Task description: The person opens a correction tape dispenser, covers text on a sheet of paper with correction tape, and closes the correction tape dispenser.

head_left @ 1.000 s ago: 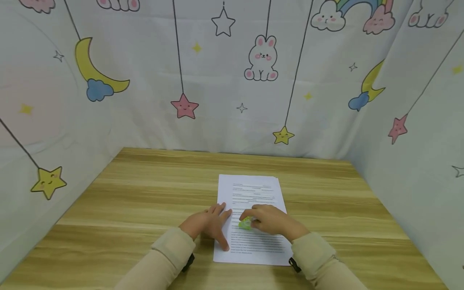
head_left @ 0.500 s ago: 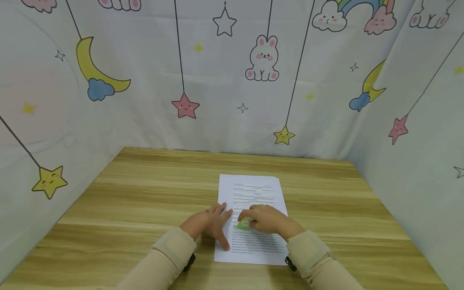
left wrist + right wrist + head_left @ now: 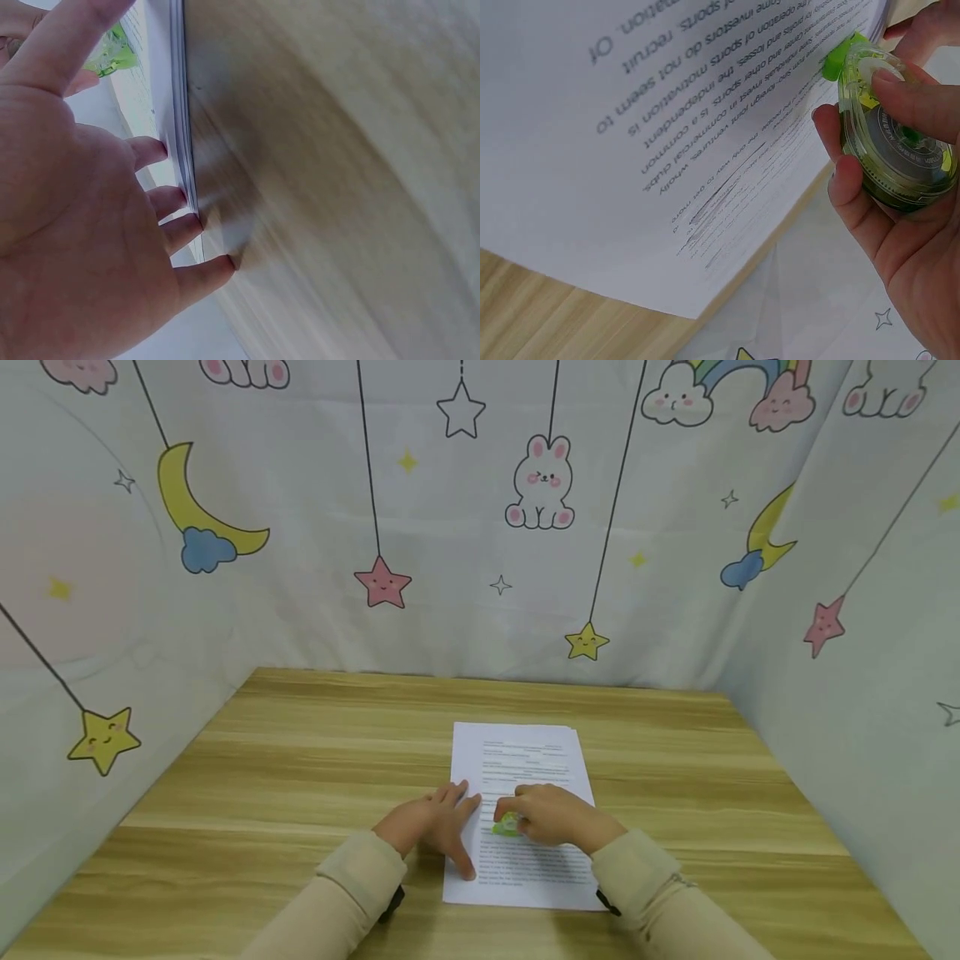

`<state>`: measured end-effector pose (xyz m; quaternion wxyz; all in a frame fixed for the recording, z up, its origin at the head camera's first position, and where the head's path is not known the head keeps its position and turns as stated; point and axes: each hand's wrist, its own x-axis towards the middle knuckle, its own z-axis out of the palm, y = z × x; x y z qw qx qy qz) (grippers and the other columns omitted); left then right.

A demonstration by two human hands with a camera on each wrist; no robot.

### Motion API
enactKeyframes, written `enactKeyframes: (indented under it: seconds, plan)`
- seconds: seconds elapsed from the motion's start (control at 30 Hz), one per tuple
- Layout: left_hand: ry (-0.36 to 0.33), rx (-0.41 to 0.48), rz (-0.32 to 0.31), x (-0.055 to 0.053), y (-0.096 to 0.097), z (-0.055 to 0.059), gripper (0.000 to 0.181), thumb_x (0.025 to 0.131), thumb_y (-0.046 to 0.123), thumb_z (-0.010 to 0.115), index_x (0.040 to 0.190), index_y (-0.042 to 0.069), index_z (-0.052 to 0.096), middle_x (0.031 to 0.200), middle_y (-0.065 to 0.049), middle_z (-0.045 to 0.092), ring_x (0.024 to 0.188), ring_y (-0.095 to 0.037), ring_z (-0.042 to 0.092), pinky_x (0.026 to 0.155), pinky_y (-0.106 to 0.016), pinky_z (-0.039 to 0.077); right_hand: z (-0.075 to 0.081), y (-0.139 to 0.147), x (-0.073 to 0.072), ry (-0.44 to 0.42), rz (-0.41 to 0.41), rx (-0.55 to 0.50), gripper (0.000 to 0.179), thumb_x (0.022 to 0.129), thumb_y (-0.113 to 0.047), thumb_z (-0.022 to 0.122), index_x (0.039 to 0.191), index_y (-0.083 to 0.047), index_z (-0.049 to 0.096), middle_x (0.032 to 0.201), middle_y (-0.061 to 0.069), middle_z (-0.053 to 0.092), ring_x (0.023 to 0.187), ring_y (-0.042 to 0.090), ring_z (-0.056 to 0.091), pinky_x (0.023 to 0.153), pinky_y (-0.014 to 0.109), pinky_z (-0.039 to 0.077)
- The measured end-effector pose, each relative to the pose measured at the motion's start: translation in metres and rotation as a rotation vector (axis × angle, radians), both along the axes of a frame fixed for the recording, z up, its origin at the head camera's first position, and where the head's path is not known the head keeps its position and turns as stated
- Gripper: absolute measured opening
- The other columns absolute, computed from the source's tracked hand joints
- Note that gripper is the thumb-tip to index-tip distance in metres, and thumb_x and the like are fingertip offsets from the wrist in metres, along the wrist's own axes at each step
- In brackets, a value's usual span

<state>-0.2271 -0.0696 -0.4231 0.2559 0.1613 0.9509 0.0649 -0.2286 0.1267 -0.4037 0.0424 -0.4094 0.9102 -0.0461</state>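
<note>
A stack of printed paper lies on the table. My right hand holds a clear green correction tape, the thumb on one side of its round case and fingers on the other. Its green tip points down at the printed lines, touching or very near the page. My left hand rests at the stack's left edge, fingers spread and thumb on the sheet. In the left wrist view, fingertips lie along the stack's edge.
Wood-grain table surrounds the paper on all sides. A white cloth with cartoon stars and rabbits hangs behind and at both sides. Dark strokes run across some printed lines in the right wrist view.
My right hand has shifted slightly left, then a touch back right, still holding the correction tape over the page. My left hand has kept its place on the paper.
</note>
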Motion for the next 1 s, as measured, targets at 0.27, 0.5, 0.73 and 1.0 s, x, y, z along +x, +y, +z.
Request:
enactKeyframes:
  seconds: [0.27,0.5,0.73,1.0]
  plan:
    - [0.003,-0.014,0.003,0.003,0.003,0.005,0.107,0.062,0.056,0.077,0.147,0.023,0.020,0.156,-0.004,0.007,0.143,-0.028,0.010,0.110,-0.053,0.022,0.000,0.012,0.001,-0.012,-0.021,-0.015,0.027,0.082,-0.004,0.060,0.100,-0.024,0.065,0.086,-0.001,0.063,0.067,0.007,0.051,0.064,0.024,0.045]
    - [-0.003,-0.003,-0.008,0.006,0.004,0.009,0.105,0.064,0.054,0.076,0.147,0.021,0.021,0.156,-0.006,0.008,0.142,-0.028,0.010,0.111,-0.051,0.022,0.000,0.029,0.001,-0.007,-0.022,-0.035,0.029,0.080,-0.001,0.058,0.098,-0.023,0.066,0.082,-0.002,0.061,0.064,0.005,0.043,0.061,0.021,0.039]
    - [-0.009,-0.007,-0.017,0.007,0.004,0.013,0.107,0.064,0.055,0.076,0.147,0.019,0.020,0.156,-0.007,0.007,0.143,-0.028,0.009,0.113,-0.049,0.019,-0.003,0.042,-0.001,-0.012,-0.029,-0.041,0.028,0.082,-0.001,0.057,0.098,-0.023,0.065,0.080,0.000,0.060,0.063,0.006,0.040,0.057,0.020,0.036]
    - [-0.013,-0.005,-0.018,0.008,0.004,0.014,0.107,0.064,0.054,0.076,0.147,0.016,0.020,0.155,-0.009,0.008,0.142,-0.030,0.009,0.113,-0.048,0.018,-0.002,0.059,-0.005,-0.108,-0.078,-0.167,0.028,0.086,-0.006,0.059,0.108,-0.023,0.063,0.099,-0.001,0.064,0.084,0.011,0.056,0.071,0.028,0.045]
